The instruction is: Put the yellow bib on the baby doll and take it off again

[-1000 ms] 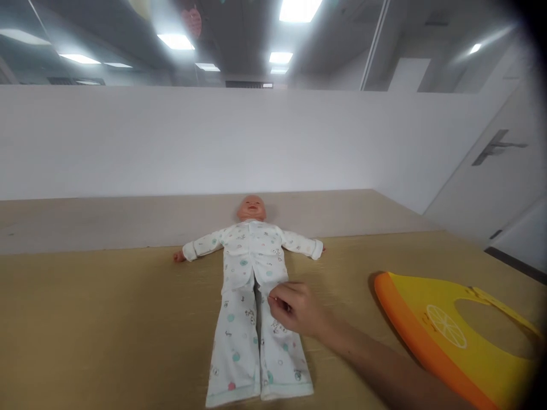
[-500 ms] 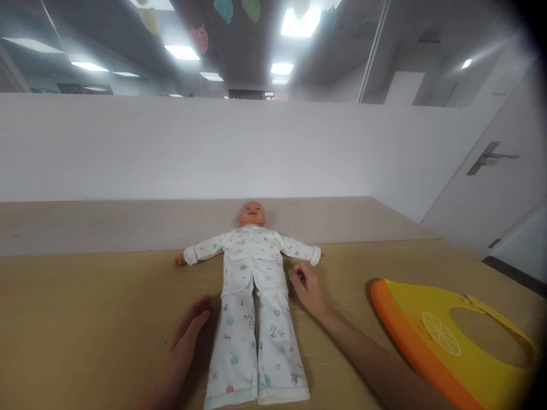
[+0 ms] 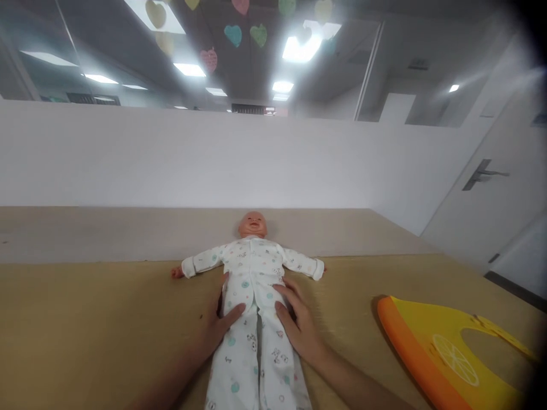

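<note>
A baby doll [image 3: 253, 228] lies on its back with its arms stretched out to the sides. It wears a white printed top [image 3: 252, 262] and matching trousers [image 3: 233, 353]. My left hand [image 3: 219, 326] rests against the doll's side at the waist, its thumb lying over the hip and its fingers along the edge of the top. On the other side, my right hand [image 3: 301, 324] touches the waist with thumb and fingers spread apart. Part of each hand's fingers is hidden beside the doll.
At the right, a yellow and orange bib [image 3: 453, 347] with a citrus-slice print lies on the wooden table [image 3: 106, 319]. Behind the table stands a white wall [image 3: 192, 156] with glass above it. A door handle [image 3: 482, 173] shows at the far right.
Both hands have come in to the doll's waist and now touch it; before, they were beside it. My right hand has unfolded its fingers. The camera view has tilted up slightly.
</note>
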Demonstrator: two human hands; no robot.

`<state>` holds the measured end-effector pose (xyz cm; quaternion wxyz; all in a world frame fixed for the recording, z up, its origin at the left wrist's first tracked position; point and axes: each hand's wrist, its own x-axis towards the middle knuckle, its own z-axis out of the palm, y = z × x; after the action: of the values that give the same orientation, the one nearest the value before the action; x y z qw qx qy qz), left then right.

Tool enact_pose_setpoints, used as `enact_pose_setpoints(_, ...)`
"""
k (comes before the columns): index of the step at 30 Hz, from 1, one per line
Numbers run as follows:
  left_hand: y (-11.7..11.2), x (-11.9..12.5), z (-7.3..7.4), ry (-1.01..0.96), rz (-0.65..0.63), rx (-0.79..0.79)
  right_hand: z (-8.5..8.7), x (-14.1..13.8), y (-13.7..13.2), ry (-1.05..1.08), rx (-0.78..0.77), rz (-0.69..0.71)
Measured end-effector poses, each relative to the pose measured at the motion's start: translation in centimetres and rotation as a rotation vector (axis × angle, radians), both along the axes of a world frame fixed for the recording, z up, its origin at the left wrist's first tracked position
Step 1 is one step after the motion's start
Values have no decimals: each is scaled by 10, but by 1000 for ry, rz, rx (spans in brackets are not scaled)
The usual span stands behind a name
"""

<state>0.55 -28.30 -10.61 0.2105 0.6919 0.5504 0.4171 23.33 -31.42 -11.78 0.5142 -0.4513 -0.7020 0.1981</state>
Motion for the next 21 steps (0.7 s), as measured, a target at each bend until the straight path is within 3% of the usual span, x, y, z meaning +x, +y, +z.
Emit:
enact_pose_setpoints(4,1,-8,1,46,-122,-35,4,5,4,-35,76,-40)
enact_pose_setpoints(7,20,-22,4,87,-145,49,3,13,15,-99,213,-155)
enact_pose_setpoints(9,37,-31,6,67,-44,139,2,22,28,-162,268,-243)
enact_pose_setpoints(12,54,-37,6,102,78,154,0,37,50,-320,298,-388)
enact_pose_setpoints(17,55,-34,1,271,30,209,0,51,84,-689,203,-580)
enact_pose_setpoints(21,53,-34,-3,287,-9,216,2,65,100,-791,50,-699)
